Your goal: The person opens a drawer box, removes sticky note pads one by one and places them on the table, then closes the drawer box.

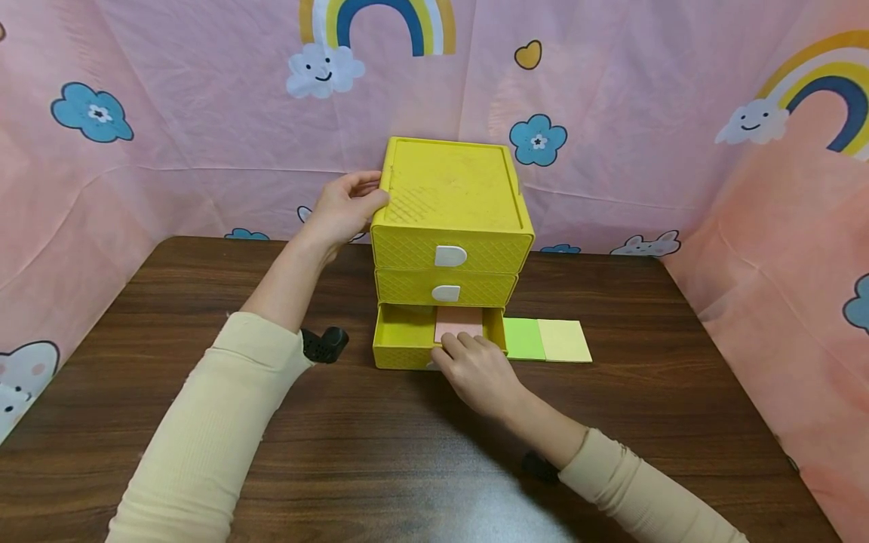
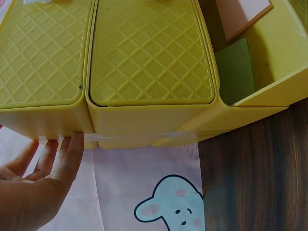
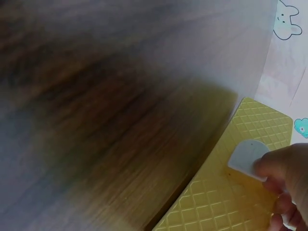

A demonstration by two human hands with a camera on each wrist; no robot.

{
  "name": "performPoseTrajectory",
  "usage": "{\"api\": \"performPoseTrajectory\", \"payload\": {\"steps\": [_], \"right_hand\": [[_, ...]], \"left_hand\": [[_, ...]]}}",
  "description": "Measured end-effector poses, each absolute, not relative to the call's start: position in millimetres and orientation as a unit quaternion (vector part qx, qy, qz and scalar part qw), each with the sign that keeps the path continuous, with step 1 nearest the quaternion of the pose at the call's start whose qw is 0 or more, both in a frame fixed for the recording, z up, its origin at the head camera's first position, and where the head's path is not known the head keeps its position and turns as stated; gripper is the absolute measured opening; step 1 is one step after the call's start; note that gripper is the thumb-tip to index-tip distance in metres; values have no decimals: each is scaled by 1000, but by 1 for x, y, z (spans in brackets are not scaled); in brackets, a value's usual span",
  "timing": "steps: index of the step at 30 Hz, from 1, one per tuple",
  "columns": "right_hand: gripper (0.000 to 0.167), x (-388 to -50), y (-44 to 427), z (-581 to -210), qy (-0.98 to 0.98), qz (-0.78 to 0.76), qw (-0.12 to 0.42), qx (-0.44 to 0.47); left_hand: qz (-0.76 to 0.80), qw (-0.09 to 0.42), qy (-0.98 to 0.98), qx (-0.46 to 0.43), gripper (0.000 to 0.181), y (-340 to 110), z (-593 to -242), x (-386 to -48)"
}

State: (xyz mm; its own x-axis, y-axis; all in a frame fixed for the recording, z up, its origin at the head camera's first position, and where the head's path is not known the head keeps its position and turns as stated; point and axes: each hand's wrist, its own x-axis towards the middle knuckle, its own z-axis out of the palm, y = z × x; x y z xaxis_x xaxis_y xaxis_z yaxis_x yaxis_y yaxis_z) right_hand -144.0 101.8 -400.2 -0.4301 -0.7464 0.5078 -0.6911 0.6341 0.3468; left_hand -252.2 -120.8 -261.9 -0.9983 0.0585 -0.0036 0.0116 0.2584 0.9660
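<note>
A yellow three-drawer box (image 1: 451,185) stands on the table, its bottom drawer (image 1: 403,357) pulled out and the upper two closed. The left hand (image 1: 342,211) rests on the box's upper left side, its fingers against the side wall in the left wrist view. At the bottom drawer's front, the right hand (image 1: 480,375) has its thumb on the white handle (image 3: 248,156), with the other fingers curled by it. A pink pad (image 1: 459,320) lies in the open drawer; the left wrist view also shows a green piece (image 2: 236,72) inside.
Right of the drawer, a green note pad (image 1: 524,338) and a pale yellow pad (image 1: 565,341) lie side by side on the brown table (image 1: 380,467). Behind the box hangs a pink patterned cloth (image 1: 231,98), which also runs along both sides.
</note>
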Motion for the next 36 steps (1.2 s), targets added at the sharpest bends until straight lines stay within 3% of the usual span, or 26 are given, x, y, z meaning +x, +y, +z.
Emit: {"api": "performPoseTrajectory", "payload": {"steps": [12, 23, 36], "right_hand": [[17, -137, 102, -399, -843, -44, 313, 434], [33, -129, 103, -399, -829, -50, 330, 450], [39, -118, 106, -399, -810, -62, 341, 473]], "left_hand": [[602, 20, 798, 21, 52, -122, -261, -252], [605, 22, 795, 21, 52, -122, -261, -251], [602, 23, 798, 23, 51, -122, -261, -250]]}}
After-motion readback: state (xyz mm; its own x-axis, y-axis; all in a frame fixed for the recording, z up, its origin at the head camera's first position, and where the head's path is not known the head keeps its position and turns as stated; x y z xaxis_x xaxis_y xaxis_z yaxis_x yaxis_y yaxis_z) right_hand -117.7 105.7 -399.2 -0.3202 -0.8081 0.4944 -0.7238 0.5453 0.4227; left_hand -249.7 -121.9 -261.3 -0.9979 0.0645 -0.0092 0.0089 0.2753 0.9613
